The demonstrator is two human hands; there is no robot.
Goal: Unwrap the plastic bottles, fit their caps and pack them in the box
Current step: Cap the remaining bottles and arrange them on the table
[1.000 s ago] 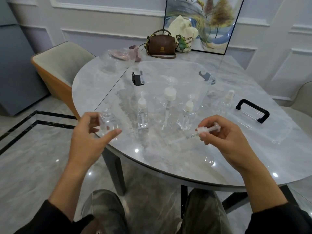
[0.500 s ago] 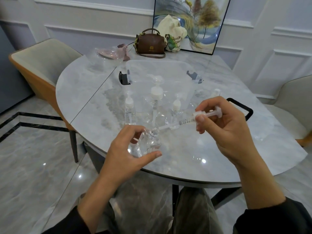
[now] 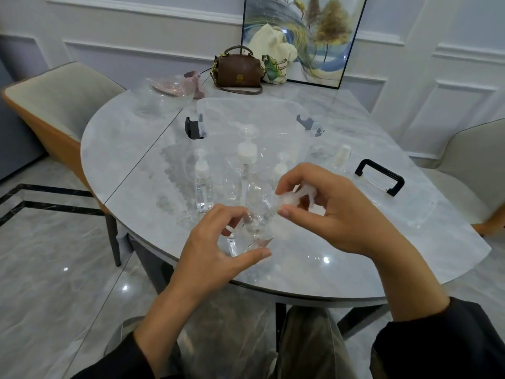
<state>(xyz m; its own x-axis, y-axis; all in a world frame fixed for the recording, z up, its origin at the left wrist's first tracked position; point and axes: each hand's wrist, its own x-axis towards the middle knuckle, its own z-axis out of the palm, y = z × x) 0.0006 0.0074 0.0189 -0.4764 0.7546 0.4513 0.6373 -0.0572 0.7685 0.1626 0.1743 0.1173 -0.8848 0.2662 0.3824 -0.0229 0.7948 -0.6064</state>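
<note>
Left grip (image 3: 218,247) holding the bottle (image 3: 255,233), right grip (image 3: 336,214) pinching the pump cap (image 3: 293,198), I fear its slanted tube jamming at the neck.

No legible text; gold emblem (image 3: 240,77) on brown handbag (image 3: 247,67) too small to read

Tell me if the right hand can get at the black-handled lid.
Probably not yet: nothing stands between the right hand and the lid, but the hand grips a pump cap.
</note>
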